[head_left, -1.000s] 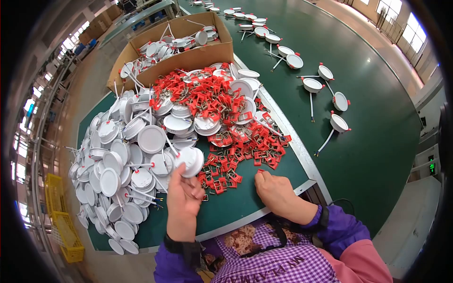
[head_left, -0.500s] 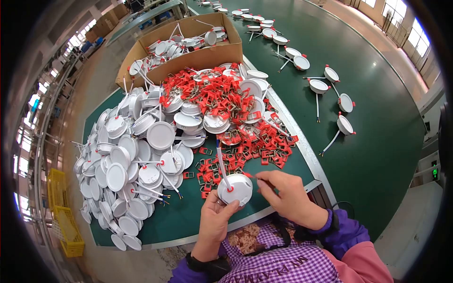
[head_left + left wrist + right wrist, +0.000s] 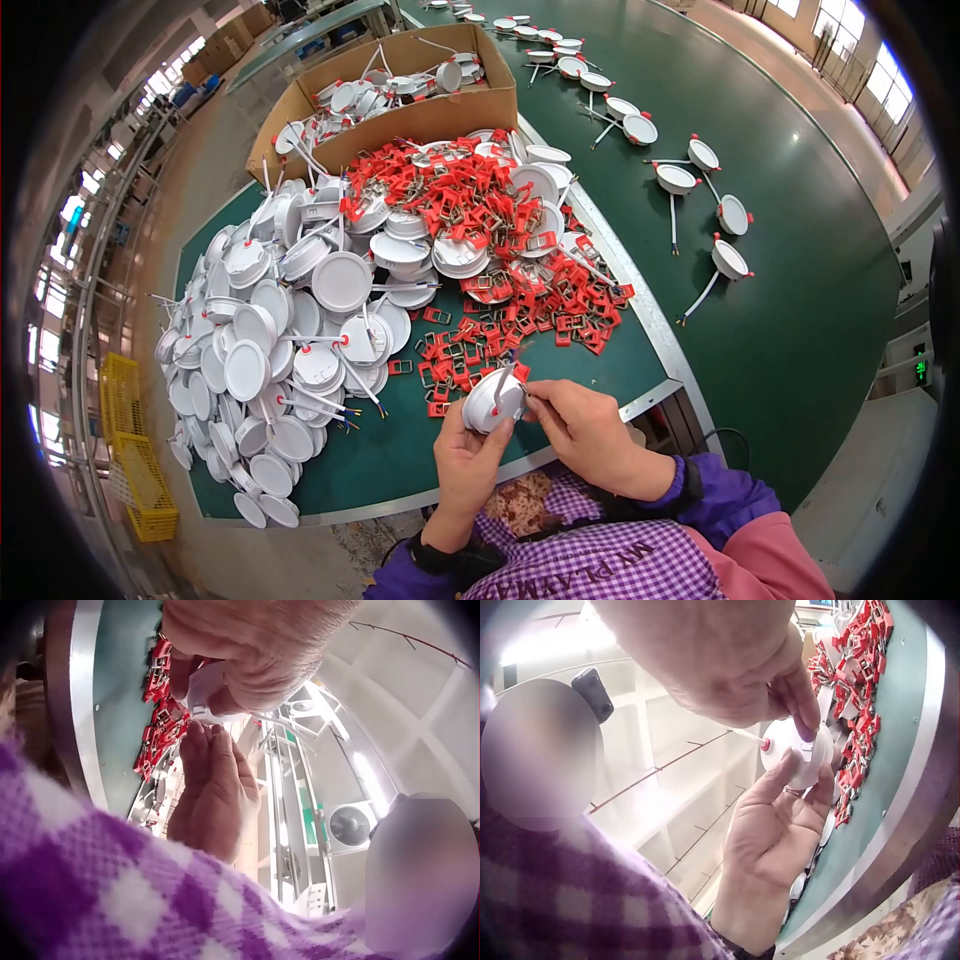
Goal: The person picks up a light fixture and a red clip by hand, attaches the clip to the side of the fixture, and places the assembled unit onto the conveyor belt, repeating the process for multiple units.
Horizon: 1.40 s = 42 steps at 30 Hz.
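Observation:
A white round downlight [image 3: 484, 402] is in my left hand [image 3: 466, 475], thumb on its back and fingers round its rim. Its white cable rises from a red grommet on that back. At the rim's right side, my right hand [image 3: 585, 428] pinches a small clip, mostly hidden by the fingertips. In the right wrist view, the fingertips of the right hand [image 3: 731, 667] press at a small bracket on the back of the lamp, while the left hand [image 3: 772, 832] supports it from below. Just beyond the hands lies a heap of red clips [image 3: 470, 345] with metal springs.
Left of the hands, a big pile of white downlights [image 3: 250, 370] covers the green table [image 3: 400, 455]. Behind it stands a cardboard box [image 3: 400, 120] with more lamps. Across a metal edge, several lamps with red clips [image 3: 675, 180] sit on the green conveyor belt [image 3: 800, 330].
My left hand has brought a downlight from the pile to the front of the right hand. The right hand has moved in to its rim, and the lamp has tilted.

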### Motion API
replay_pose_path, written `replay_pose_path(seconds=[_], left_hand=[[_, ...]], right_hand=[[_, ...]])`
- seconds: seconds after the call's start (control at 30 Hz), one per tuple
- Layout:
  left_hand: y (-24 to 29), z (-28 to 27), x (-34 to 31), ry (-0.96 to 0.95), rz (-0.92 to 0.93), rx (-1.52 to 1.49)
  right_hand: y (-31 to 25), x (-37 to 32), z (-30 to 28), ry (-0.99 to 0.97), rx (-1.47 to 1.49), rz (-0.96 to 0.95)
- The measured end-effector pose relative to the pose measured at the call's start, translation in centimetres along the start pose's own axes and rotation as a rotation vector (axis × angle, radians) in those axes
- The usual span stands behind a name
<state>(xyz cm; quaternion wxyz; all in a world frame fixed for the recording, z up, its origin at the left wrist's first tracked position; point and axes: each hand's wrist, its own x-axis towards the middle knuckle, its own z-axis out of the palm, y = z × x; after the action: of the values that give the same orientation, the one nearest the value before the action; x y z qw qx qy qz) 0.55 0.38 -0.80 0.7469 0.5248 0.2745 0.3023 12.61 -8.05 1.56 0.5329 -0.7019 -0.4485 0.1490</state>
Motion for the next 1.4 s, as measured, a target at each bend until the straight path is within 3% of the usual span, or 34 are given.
replay_pose_path(seconds=[0.23,0.33,0.43,0.57,0.63,0.77,0.97,1.03,1.1,1.17,1.23,1.3,1.37,1.4], left_hand=[[0.4,-0.4,0.0,-0.025,-0.008,0.142],[0.6,-0.9,-0.4,-0.049,-0.054,0.110],[0.9,-1.6,-1.4,-0.048,-0.139,0.078],[0.7,-2.8,-2.5,-0.054,-0.138,0.025],[0.6,-3.1,-2.9,-0.044,-0.124,0.031],[0.4,-3.2,-3.2,-0.024,-0.173,-0.020],[0.4,-3.7,-3.3,-0.015,-0.246,-0.053],[0.8,-4.1,-3.0,-0.020,-0.264,-0.059],[1.5,-4.3,-2.7,-0.022,-0.109,0.065],[1.9,-4.9,-2.6,0.012,-0.094,0.101],[2.1,-5.5,-2.7,0.085,-0.121,0.113],[2.1,-5.6,-2.6,0.121,-0.133,0.004],[1.5,-6.1,-2.6,0.190,-0.146,-0.377],[1.3,-6.4,-2.6,0.166,-0.166,-0.395]], right_hand=[[0.3,0.0,0.1,-0.004,0.001,0.023],[0.6,0.2,-0.4,-0.025,-0.083,-0.054],[0.8,0.0,-0.6,-0.145,-0.037,-0.011],[0.1,-0.9,-0.3,-0.243,0.092,0.196],[0.3,-1.1,0.1,-0.321,0.331,0.372],[0.4,-1.3,0.4,-0.356,0.404,0.480],[1.0,0.2,-0.6,-0.444,0.328,0.387],[0.9,1.6,-1.5,-0.582,0.175,0.254],[2.7,2.3,-0.8,-0.485,0.186,0.209],[3.8,3.6,-0.3,-0.240,-0.221,0.006],[4.2,4.0,0.5,-0.237,-0.283,-0.014],[4.2,4.3,1.1,-0.298,-0.429,-0.016],[4.1,4.3,1.3,-0.326,-0.439,0.005],[4.2,4.2,1.2,-0.329,-0.425,0.011]])
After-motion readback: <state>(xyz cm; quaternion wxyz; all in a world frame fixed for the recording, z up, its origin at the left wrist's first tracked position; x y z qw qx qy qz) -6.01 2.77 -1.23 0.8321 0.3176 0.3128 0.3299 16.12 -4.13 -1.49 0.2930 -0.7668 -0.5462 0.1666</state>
